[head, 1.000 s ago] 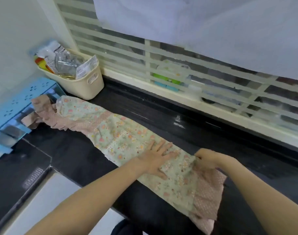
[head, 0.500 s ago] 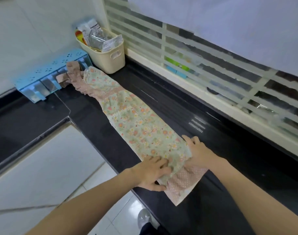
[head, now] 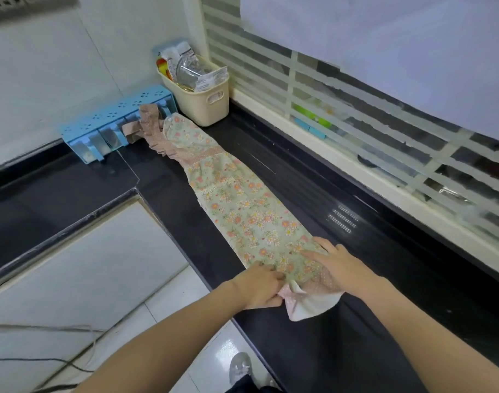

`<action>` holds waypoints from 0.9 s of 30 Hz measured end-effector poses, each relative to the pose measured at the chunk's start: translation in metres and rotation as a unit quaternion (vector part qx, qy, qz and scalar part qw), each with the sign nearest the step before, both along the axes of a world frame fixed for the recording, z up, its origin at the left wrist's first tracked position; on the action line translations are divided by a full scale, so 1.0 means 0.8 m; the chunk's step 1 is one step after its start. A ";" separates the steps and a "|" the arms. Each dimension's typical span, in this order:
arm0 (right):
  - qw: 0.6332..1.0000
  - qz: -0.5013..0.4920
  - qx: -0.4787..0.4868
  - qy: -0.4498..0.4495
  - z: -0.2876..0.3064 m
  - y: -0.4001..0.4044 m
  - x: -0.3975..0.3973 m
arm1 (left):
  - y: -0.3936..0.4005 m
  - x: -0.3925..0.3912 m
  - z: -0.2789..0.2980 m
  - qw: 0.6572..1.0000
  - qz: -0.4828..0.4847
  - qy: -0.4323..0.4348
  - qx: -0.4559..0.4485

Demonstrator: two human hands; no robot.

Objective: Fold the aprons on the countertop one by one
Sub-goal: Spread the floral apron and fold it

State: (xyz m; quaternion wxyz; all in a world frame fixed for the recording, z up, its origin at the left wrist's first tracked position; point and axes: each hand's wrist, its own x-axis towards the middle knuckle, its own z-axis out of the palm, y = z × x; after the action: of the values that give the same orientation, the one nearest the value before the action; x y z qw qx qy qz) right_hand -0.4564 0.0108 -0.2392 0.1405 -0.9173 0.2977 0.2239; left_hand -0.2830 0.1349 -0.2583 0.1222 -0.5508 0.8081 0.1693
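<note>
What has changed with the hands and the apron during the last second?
The left hand slid from the middle of the apron to its near hem and now grips it. The right hand now lies flat on the cloth near that hem. The apron stays stretched along the countertop.

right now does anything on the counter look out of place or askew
Yes. The apron's far ruffled end is draped over the blue rack rather than lying flat on the countertop, and the near hem is turned up, showing its pale underside.

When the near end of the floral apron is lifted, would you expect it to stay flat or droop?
The apron would likely droop: its hem already curls by the left hand. It probably slides easily on the glossy countertop.
</note>
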 end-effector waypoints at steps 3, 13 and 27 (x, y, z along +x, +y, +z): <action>0.994 0.084 -0.068 0.030 0.000 -0.010 -0.017 | 0.000 0.028 0.007 0.999 -0.005 0.035 0.001; 0.961 0.265 -0.083 -0.011 -0.008 0.038 0.113 | 0.065 0.152 0.023 0.962 0.266 -0.049 0.030; 0.990 0.132 -0.040 0.041 -0.007 0.045 0.367 | 0.027 0.361 0.003 0.957 0.260 -0.130 -0.024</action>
State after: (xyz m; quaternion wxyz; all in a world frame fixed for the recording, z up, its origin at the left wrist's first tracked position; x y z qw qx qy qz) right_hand -0.1626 0.0470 -0.2445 0.0608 -0.9437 0.1877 0.2656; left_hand 0.0057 0.1567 -0.2562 0.1645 -0.7619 0.6179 0.1033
